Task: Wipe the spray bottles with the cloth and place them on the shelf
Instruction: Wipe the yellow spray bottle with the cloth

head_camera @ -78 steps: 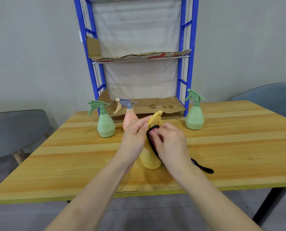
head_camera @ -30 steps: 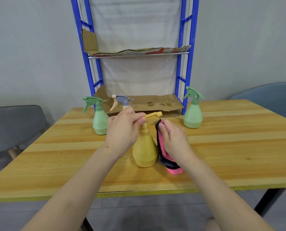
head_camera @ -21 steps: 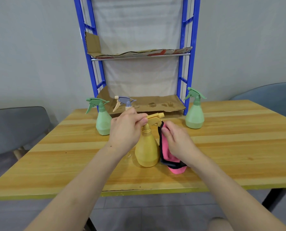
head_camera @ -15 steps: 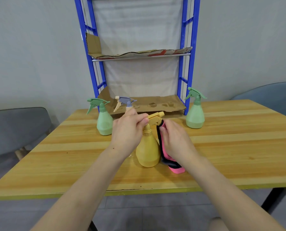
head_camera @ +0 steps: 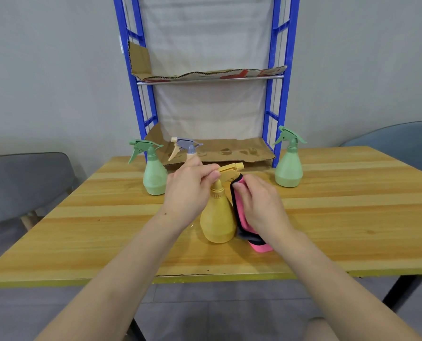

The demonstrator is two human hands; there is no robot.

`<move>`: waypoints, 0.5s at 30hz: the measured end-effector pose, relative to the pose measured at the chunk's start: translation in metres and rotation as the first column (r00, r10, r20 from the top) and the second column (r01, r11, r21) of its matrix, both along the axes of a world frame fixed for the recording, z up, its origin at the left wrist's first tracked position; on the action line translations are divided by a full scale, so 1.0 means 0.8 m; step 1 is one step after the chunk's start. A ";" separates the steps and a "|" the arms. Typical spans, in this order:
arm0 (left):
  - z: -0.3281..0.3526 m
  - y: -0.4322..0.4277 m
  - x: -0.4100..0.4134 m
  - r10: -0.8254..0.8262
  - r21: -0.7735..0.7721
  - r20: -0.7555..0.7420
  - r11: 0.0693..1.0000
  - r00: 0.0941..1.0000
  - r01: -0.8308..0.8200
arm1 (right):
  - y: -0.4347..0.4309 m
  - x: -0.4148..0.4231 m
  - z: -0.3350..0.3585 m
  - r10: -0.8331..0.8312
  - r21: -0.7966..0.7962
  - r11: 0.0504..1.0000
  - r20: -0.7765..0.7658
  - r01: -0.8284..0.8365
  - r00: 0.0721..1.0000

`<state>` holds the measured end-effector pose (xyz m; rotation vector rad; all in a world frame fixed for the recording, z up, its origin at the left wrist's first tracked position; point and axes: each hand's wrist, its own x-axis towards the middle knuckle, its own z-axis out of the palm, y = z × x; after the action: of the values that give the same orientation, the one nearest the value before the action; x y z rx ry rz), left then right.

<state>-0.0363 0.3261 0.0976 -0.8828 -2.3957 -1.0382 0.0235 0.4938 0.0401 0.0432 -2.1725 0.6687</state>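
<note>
A yellow spray bottle point(head_camera: 217, 222) stands upright on the wooden table point(head_camera: 328, 217), near its front edge. My left hand point(head_camera: 187, 193) pinches its yellow trigger head from the left. My right hand point(head_camera: 259, 205) presses a pink cloth point(head_camera: 241, 217) with a black edge against the bottle's right side. The cloth's lower end lies on the table. Behind stand a green bottle point(head_camera: 153, 173) at the left, a pink bottle with a grey head point(head_camera: 185, 147) mostly hidden by my left hand, and a green bottle point(head_camera: 288, 163) at the right.
A blue metal shelf point(head_camera: 276, 94) stands at the table's back edge, its two levels lined with cardboard point(head_camera: 219, 151). Grey chairs sit at the left point(head_camera: 20, 183) and right point(head_camera: 396, 136) of the table.
The bottle went from tilted with both hands at its head to upright. My right hand with the cloth slid down its right side, then back up a little.
</note>
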 end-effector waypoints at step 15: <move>-0.003 0.000 0.004 0.038 -0.023 -0.060 0.999 0.997 -0.039 | 0.017 0.005 -0.003 -0.067 0.135 0.990 0.133 0.049 0.989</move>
<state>-0.0328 0.3265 0.0953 -0.8602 -2.3710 -0.9564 0.0272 0.5074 0.0377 0.0025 -2.3387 0.5075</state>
